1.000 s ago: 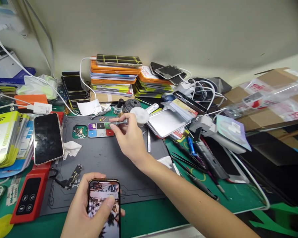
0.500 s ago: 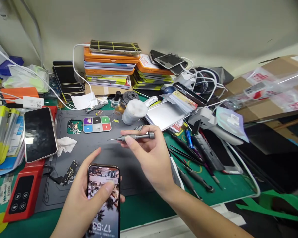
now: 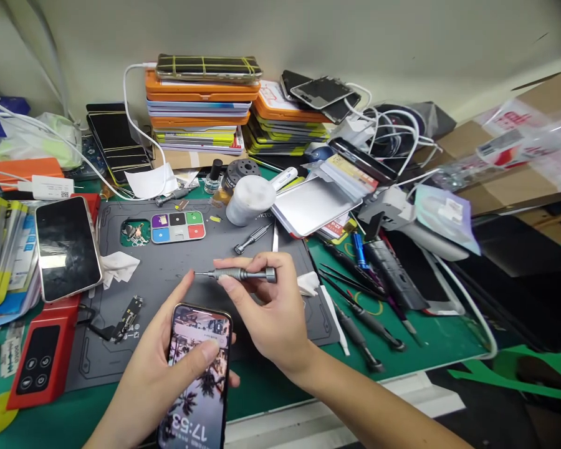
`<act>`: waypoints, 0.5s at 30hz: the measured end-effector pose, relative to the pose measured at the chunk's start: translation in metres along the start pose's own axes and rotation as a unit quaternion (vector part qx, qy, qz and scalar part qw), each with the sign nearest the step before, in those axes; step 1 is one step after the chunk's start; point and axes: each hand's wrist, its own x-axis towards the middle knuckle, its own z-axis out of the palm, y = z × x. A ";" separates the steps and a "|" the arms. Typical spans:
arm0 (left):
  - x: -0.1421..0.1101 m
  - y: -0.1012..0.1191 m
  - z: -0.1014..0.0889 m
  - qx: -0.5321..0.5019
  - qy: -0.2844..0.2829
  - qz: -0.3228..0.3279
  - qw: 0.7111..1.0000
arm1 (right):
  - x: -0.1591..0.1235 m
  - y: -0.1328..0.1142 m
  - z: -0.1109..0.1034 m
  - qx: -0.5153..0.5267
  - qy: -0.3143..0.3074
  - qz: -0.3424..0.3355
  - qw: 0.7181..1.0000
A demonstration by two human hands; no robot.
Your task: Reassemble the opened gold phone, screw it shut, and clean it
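Note:
My left hand (image 3: pixel 168 368) is wrapped round a smartphone (image 3: pixel 201 393), its lit screen facing up with the clock upside down. The thumb lies across the screen, and the forefinger stretches out past the phone's top edge. Between the thumb and fingers of my right hand (image 3: pixel 271 312) is a grey precision screwdriver (image 3: pixel 234 274), held level and pointing left. Its thin tip is at my left fingertip; whether they touch I cannot tell. Beneath both hands lies a grey work mat (image 3: pixel 168 274). Another screwdriver (image 3: pixel 252 239) rests on the mat beyond my right hand.
A phone (image 3: pixel 69 249) leans on a red device (image 3: pixel 42 362) at the left. A coloured magnetic tray (image 3: pixel 178 234) and white-topped jar (image 3: pixel 252 196) stand on the mat. Stacked cases (image 3: pixel 201 112) line the back. Tweezers, tools and a barcode scanner (image 3: pixel 411 231) crowd the right.
My right hand has moved down and left, bringing the screwdriver's tip to my left forefinger. The view has shifted slightly. Both hands keep hold of the same things.

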 end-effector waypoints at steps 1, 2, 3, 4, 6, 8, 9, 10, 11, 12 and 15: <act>0.000 0.000 0.000 0.002 0.005 0.001 1.000 | 0.000 0.000 0.000 0.002 0.001 0.004 1.000; 0.000 0.000 0.000 0.005 0.009 0.003 1.000 | 0.001 0.000 -0.001 0.006 0.002 0.009 1.000; 0.000 0.000 0.001 0.008 0.011 0.005 1.000 | 0.001 0.000 -0.001 0.009 0.004 0.013 1.000; 0.000 0.000 0.001 0.011 0.012 0.007 1.000 | 0.002 0.000 -0.002 0.013 0.006 0.016 1.000; -0.001 0.001 0.002 0.016 0.010 0.009 1.000 | 0.003 -0.001 -0.003 0.027 0.009 0.027 0.999; -0.001 0.001 0.002 0.020 0.011 0.009 1.000 | 0.003 -0.003 -0.005 0.047 0.011 0.045 0.998; -0.001 0.002 0.002 0.020 0.013 0.009 1.000 | 0.003 -0.004 -0.006 0.057 0.011 0.054 0.997; -0.001 0.002 0.002 0.020 0.014 0.008 1.000 | 0.002 -0.005 -0.007 0.067 0.010 0.062 0.996; -0.001 0.002 0.002 0.018 0.015 0.007 1.000 | 0.001 -0.006 -0.009 0.076 0.009 0.068 0.995; -0.001 0.002 0.002 0.016 0.016 0.006 1.000 | 0.000 -0.007 -0.010 0.082 0.009 0.071 0.994; 0.000 0.002 0.002 0.009 0.011 0.002 1.000 | -0.004 -0.007 -0.013 0.087 0.015 0.076 0.993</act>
